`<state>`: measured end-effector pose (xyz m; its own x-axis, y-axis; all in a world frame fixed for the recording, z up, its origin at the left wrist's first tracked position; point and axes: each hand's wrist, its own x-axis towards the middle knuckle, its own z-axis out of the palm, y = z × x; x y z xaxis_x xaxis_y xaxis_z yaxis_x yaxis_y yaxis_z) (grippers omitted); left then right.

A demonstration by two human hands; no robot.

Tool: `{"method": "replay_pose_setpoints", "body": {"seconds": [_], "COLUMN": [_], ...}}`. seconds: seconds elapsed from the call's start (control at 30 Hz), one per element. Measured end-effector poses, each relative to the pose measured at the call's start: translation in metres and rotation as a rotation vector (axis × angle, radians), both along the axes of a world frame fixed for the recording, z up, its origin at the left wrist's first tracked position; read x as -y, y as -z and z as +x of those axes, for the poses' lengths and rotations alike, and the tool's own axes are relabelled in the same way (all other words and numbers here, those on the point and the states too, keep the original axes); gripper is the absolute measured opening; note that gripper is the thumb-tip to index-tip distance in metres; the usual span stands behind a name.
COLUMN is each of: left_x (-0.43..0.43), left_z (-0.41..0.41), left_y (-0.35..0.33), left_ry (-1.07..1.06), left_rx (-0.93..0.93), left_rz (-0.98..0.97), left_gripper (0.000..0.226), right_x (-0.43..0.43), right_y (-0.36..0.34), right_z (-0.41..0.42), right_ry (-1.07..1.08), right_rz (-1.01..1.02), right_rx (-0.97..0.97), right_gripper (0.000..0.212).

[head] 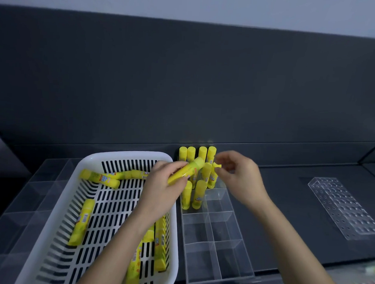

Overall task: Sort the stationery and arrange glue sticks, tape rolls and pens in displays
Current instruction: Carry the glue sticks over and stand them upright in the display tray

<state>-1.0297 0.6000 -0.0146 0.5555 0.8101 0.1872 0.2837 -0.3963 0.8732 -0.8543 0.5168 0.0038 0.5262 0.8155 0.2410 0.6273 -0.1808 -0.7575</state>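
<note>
Head view: left hand (pixel 161 183) fingers clamp a glue stick (pixel 187 170), right hand (pixel 238 176) fingers pinch a yellow scrap (pixel 216 165).

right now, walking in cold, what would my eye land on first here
The bright yellow glue sticks stand out against the dark counter: a cluster stands upright in the far cells of the clear divided organizer at centre. The left hand grips one more glue stick, tilted just above them, while the right hand hovers, blurred, beside them. To the left, a white slotted basket holds further sticks lying loose.
</note>
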Motion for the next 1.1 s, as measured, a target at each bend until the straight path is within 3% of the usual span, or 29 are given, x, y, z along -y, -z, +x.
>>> {"method": "replay_pose_setpoints", "body": {"seconds": [0.07, 0.17, 0.27, 0.5, 0.67, 0.9, 1.1], "left_x": [0.000, 0.003, 0.003, 0.000, -0.005, -0.005, -0.006], "left_z": [0.010, 0.027, 0.043, 0.077, 0.091, 0.094, 0.091], "left_y": [-0.011, -0.023, -0.026, -0.013, -0.001, 0.013, 0.016], "left_ry": [0.064, 0.102, 0.099, 0.309, 0.341, 0.347, 0.327], "left_rx": [-0.063, -0.136, -0.210, -0.563, -0.815, -0.877, -0.789], "left_rz": [0.086, 0.250, 0.293, 0.440, 0.598, 0.586, 0.549], "left_gripper": [0.038, 0.026, 0.023, 0.024, 0.033, 0.033, 0.038], "right_x": [0.003, 0.010, 0.016, 0.019, 0.018, 0.020, 0.021], "right_y": [-0.004, 0.000, 0.015, 0.065, 0.094, 0.108, 0.107], "right_z": [0.004, 0.010, 0.020, 0.032, 0.022, 0.009, 0.009], "right_ry": [0.018, 0.083, 0.162, 0.154, 0.139, 0.200, 0.204], "right_rz": [0.027, 0.038, 0.007, -0.307, -0.302, -0.204, -0.198], "right_rx": [0.035, 0.079, 0.077, 0.049, -0.010, 0.032, 0.037], "right_gripper": [0.025, 0.024, 0.024, 0.016, 0.009, 0.024, 0.024]}}
